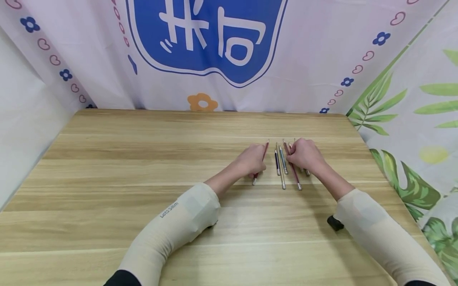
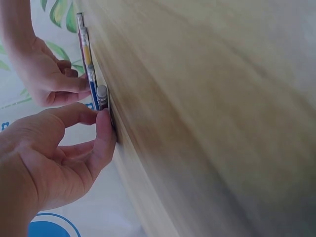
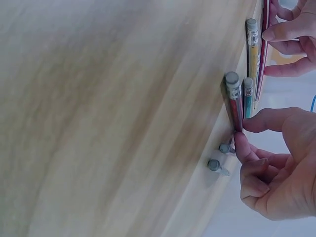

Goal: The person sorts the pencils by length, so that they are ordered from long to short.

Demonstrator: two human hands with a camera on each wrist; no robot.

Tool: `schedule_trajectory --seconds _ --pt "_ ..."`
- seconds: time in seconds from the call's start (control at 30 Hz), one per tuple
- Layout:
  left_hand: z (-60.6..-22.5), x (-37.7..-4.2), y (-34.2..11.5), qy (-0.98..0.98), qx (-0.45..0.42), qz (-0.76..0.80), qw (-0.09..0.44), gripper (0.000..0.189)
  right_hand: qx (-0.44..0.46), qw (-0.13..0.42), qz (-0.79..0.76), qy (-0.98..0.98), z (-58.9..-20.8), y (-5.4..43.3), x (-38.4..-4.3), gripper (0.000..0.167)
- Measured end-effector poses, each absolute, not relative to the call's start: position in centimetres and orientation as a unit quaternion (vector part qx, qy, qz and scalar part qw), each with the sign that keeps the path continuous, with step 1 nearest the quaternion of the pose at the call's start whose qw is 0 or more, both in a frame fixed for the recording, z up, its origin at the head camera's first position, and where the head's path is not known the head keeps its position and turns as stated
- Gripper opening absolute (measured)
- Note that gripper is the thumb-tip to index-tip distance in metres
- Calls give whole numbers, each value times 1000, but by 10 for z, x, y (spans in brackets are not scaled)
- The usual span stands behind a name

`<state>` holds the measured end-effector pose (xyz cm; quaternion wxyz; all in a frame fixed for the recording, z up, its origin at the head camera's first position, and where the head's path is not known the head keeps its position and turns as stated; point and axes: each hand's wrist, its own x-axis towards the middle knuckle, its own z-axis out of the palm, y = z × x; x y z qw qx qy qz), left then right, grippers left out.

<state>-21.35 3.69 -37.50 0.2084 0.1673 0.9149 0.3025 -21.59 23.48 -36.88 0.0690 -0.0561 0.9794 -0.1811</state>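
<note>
On the wooden table, my left hand [image 1: 253,159] pinches a red pencil [image 1: 266,151], its eraser end towards me. My right hand [image 1: 305,154] pinches a dark red pencil [image 1: 295,174] between thumb and finger; the right wrist view shows that pencil's grey eraser [image 3: 232,79] up close. Between the hands lie a dark blue pencil [image 1: 277,163], a yellow pencil [image 1: 282,174] and a light blue pencil [image 1: 283,161], roughly side by side. Under and beyond my right hand are more pencils, mostly hidden, with eraser ends [image 3: 214,165] sticking out.
The wooden tabletop [image 1: 125,167] reaches back to a printed curtain [image 1: 307,71] with a blue emblem. A leaf-patterned cloth [image 1: 415,178] hangs along the right edge, and a white cloth [image 1: 28,119] is at the left. Light sleeves [image 1: 186,214] cover both forearms.
</note>
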Motion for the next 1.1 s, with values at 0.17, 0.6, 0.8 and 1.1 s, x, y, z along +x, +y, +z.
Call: schedule_trajectory --seconds 0.17,0.6,0.8,1.1 --pt "-375 -213 38 916 162 300 212 14 -45 83 -185 978 -368 233 -215 29" --pt "-375 -212 32 918 160 298 207 21 -42 88 -189 977 -368 233 -215 16" --pt "-372 -211 20 920 168 298 190 16 -39 92 -196 976 -366 233 -214 11" --pt "-373 -211 -6 919 156 315 180 16 -45 89 -198 975 -364 233 -214 11"
